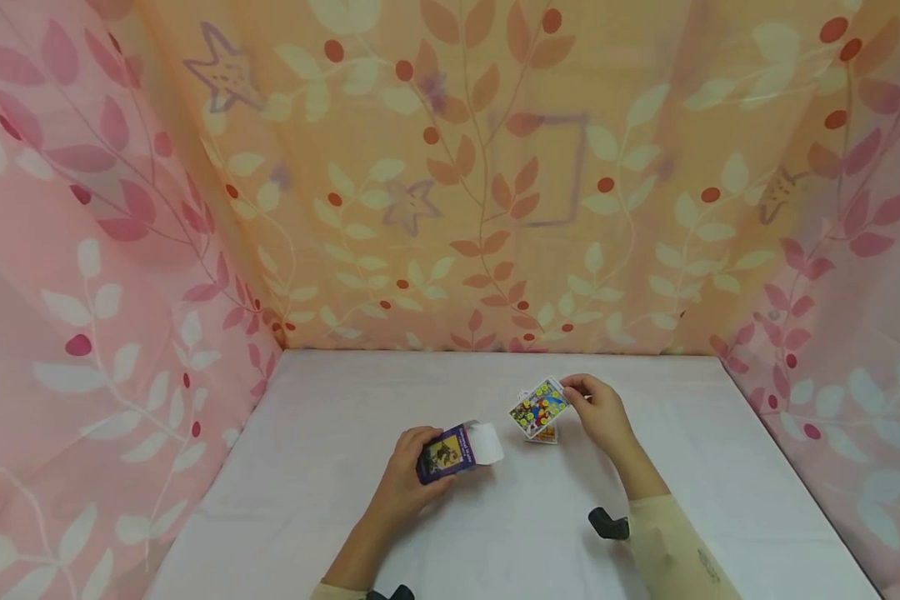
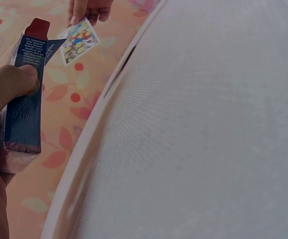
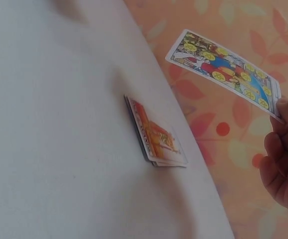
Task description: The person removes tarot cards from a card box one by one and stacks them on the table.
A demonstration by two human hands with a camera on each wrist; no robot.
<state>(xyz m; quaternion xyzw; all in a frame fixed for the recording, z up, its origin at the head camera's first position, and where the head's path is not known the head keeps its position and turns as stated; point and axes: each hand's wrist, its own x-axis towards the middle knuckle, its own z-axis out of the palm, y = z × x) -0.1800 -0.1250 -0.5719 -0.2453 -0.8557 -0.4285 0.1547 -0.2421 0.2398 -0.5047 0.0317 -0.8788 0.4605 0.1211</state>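
Observation:
My left hand (image 1: 405, 477) grips a dark blue card box (image 1: 444, 454) with a yellow picture on its front. The box's white flap (image 1: 487, 443) stands open toward the right; in the left wrist view my thumb presses on the box's narrow printed side (image 2: 23, 112). Between thumb and fingers, my right hand (image 1: 598, 415) pinches a tarot card (image 1: 538, 407) by one end. That card carries yellow discs and colourful figures. Below it on the table lies a small stack of cards (image 3: 156, 137), an orange picture uppermost, partly hidden by the held card in the head view.
A white cloth covers the table (image 1: 270, 500). Floral curtains hang at the back (image 1: 390, 250) and on both sides. A black wrist mount (image 1: 609, 524) sticks out beside the right sleeve, and another (image 1: 392, 592) shows at the left wrist.

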